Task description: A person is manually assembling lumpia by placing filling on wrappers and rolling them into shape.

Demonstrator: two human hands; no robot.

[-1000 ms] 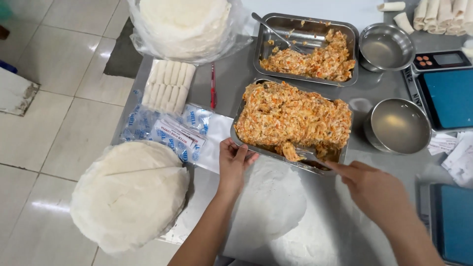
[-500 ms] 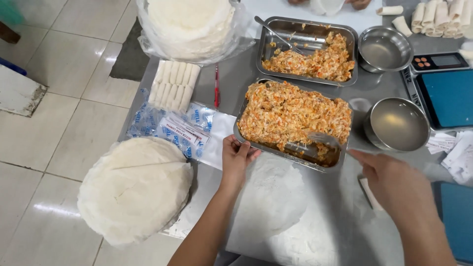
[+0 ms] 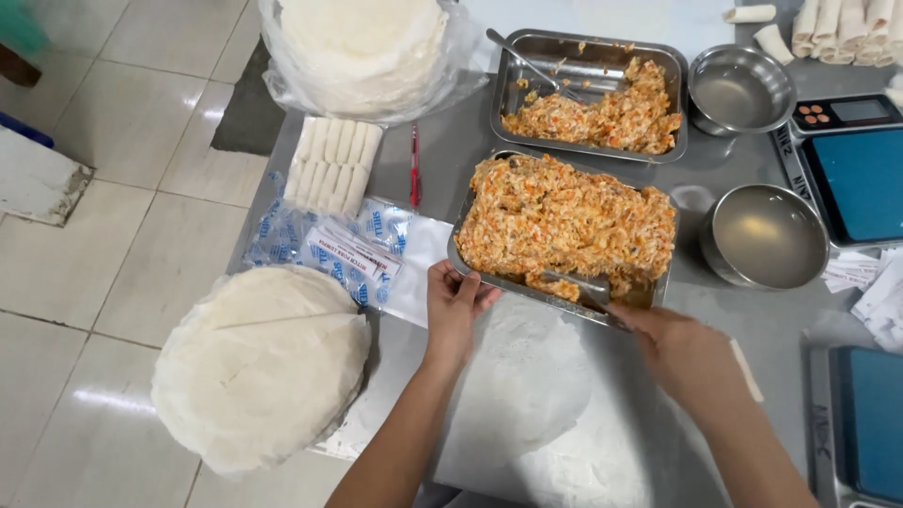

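carefully digging a metal spoon (image 3: 576,285) into the near corner of the orange shredded filling (image 3: 564,221), inside the nearer steel tray (image 3: 458,252) at the middle of the steel table (image 3: 451,150), just beyond a round wrapper (image 3: 527,376) lying flat at the near edge. keeping the right hand (image 3: 687,353) closed around the spoon handle, fingers together on it, and angling the bowl low so a modest heap is coming away rather than a loose, spilling one. bracing the tray with the left hand (image 3: 451,306), fingers curled together over the near rim, clamped on it so the tray is not sliding under the push of the spoon. judging the portion against the wrapper, since too much is likely tearing the thin sheet. lying further out: a second tray (image 3: 513,85) with less filling and tongs in it, two empty steel bowls (image 3: 762,235) to the right beside a blue scale (image 3: 861,179), a row of finished white rolls (image 3: 334,165) and a red pen (image 3: 414,169) to the left, printed plastic packets (image 3: 320,249), a stack of wrappers (image 3: 259,362) overhanging the table's left edge, and a bagged stack (image 3: 362,47) at the far side.
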